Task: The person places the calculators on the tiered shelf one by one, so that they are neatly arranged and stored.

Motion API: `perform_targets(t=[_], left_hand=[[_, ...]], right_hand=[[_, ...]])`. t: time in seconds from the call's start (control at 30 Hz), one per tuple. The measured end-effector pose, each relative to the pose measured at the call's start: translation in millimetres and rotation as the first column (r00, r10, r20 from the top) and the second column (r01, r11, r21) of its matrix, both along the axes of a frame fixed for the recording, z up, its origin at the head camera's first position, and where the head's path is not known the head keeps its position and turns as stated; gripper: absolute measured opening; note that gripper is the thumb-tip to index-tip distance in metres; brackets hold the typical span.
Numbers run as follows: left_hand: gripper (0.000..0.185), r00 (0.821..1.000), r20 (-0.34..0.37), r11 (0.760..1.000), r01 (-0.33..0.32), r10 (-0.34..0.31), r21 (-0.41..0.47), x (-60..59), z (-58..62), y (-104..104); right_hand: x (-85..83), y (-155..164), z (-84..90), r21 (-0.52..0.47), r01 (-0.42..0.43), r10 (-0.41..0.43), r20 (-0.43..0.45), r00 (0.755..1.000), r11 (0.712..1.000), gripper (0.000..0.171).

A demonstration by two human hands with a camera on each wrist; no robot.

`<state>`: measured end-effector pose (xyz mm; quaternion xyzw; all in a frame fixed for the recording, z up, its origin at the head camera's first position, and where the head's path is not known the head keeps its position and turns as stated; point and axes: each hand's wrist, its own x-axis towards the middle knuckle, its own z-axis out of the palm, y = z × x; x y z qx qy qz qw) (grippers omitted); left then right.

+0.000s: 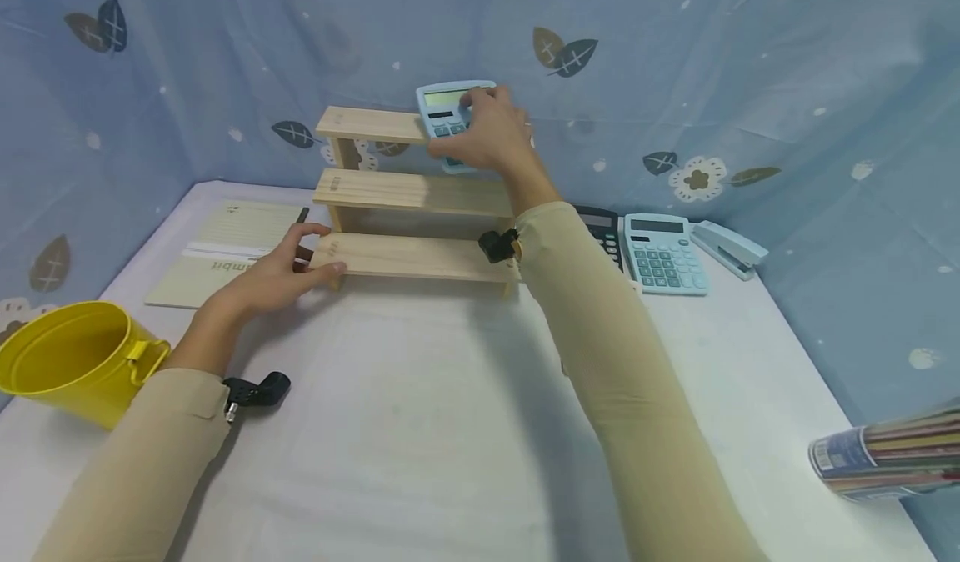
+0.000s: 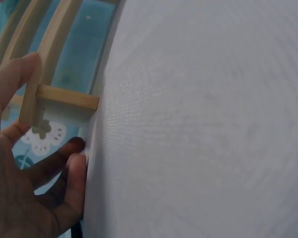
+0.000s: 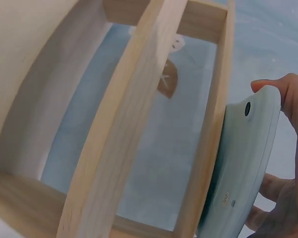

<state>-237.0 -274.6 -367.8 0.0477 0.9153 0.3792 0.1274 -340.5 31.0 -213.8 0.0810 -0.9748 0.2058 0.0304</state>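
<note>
A three-tier wooden rack stands at the back of the white table. At its top shelf my right hand holds a light blue calculator by its sides, with the display facing me and part of the keys under the hand. In the right wrist view, the back of the calculator is right at the top shelf's edge. My left hand grips the left end of the lowest shelf. The left wrist view has its thumb on the front edge, while the other fingers reach around the end.
Right of the rack lie a black calculator, another light blue calculator and a stapler. A notebook with a dark pen is at left, behind a yellow bucket. Colored pencils fill a container at right.
</note>
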Motion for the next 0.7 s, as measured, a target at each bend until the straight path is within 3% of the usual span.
perform_targets(t=[0.17, 0.37, 0.53, 0.7], left_hand=[[0.088, 1.000, 0.002, 1.000, -0.003, 0.003, 0.013, 4.8, -1.8, 4], [0.086, 1.000, -0.023, 1.000, 0.019, -0.019, 0.004, -1.3, -0.7, 14], [0.086, 1.000, -0.016, 1.000, 0.009, -0.009, 0.010, -3.8, 0.3, 19], [0.089, 1.000, -0.004, 1.000, -0.007, 0.007, 0.024, -2.0, -1.0, 17]], right_hand=[[-4.4, -5, -1.7, 0.000, 0.010, -0.010, 0.033, 0.999, 1.000, 0.088], [-2.0, 2, -1.1, 0.008, 0.035, -0.035, 0.051, 0.998, 0.999, 0.096], [-1.5, 3, 2.4, 0.026, -0.060, 0.057, 0.084, 0.995, 0.998, 0.096], [-1.8, -3, -2.6, -0.094, -0.110, 0.119, 0.096, 0.988, 0.990, 0.100]])
